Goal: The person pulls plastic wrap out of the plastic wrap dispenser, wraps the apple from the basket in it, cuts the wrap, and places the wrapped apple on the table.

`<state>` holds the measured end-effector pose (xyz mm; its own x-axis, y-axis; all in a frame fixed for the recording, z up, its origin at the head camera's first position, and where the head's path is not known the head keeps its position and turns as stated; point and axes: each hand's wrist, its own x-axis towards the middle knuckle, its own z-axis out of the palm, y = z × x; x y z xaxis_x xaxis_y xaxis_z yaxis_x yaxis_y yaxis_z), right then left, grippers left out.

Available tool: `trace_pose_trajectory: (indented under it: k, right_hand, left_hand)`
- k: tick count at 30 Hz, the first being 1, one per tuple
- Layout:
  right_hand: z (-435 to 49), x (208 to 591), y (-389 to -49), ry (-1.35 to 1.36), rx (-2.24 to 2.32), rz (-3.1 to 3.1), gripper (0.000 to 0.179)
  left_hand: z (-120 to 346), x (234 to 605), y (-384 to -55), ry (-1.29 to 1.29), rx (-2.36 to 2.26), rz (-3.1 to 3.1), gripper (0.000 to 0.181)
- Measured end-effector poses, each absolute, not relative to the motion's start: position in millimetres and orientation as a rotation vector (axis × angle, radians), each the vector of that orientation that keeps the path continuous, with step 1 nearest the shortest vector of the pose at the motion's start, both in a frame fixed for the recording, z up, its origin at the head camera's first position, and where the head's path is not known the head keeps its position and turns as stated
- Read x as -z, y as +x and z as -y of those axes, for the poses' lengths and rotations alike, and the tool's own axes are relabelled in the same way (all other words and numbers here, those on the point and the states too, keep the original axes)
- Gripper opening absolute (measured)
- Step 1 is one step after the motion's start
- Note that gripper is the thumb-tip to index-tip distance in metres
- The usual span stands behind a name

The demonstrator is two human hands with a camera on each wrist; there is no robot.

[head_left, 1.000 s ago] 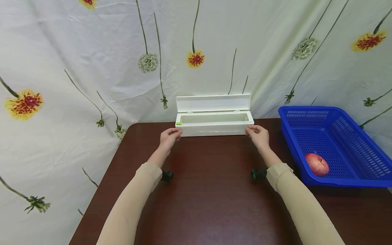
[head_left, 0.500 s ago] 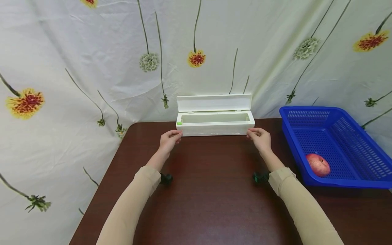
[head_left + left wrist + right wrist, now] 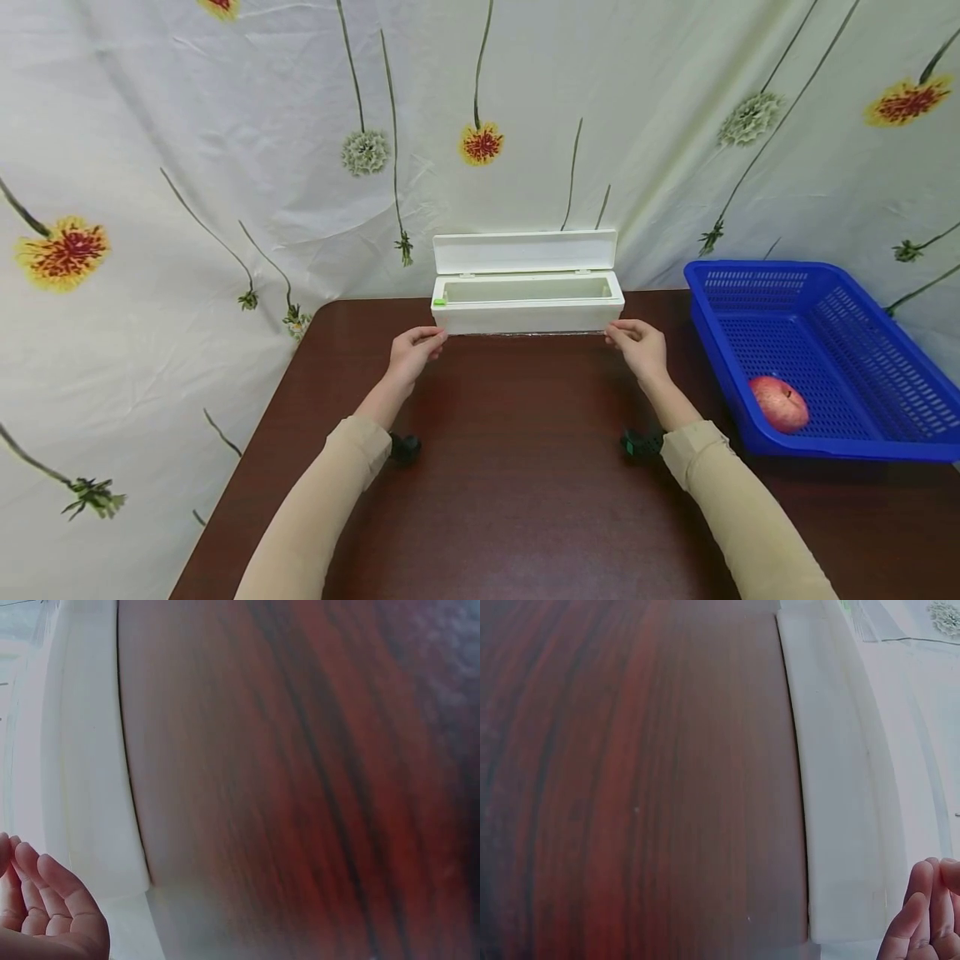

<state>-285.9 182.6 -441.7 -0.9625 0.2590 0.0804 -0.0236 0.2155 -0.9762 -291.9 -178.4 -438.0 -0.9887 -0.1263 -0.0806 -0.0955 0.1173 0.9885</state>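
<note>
A long white cling film box [image 3: 525,252] stands at the table's far edge, its lid raised. A small green piece [image 3: 439,302] sits at its front left rim. Barely visible, clear cling film [image 3: 525,335] spans between my hands along the bottom of the box's front. My left hand [image 3: 411,354] pinches its left corner between thumb and fingers, just before the box's left end. At the other end my right hand [image 3: 639,346] pinches the right corner. Both wrist views show the box's front wall [image 3: 90,750] and curled fingers; the film itself cannot be made out there.
A blue plastic basket [image 3: 862,333] stands on the right of the brown table [image 3: 510,483], with a red apple [image 3: 780,404] in its near left corner. Behind the table hangs a white flowered cloth [image 3: 300,108].
Both hands have moved slightly down and towards me, from the box's upper front edge to its base. The film's edge has come down with them. The box and basket stay in place.
</note>
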Motion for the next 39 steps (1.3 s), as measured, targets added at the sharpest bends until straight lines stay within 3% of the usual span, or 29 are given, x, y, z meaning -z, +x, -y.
trace_pose_trajectory:
  k: [39]
  right_hand:
    - [-187,450,-262,-0.145,-1.858,2.228,0.026]
  left_hand:
    - [180,447,-267,0.222,2.070,2.343,0.029]
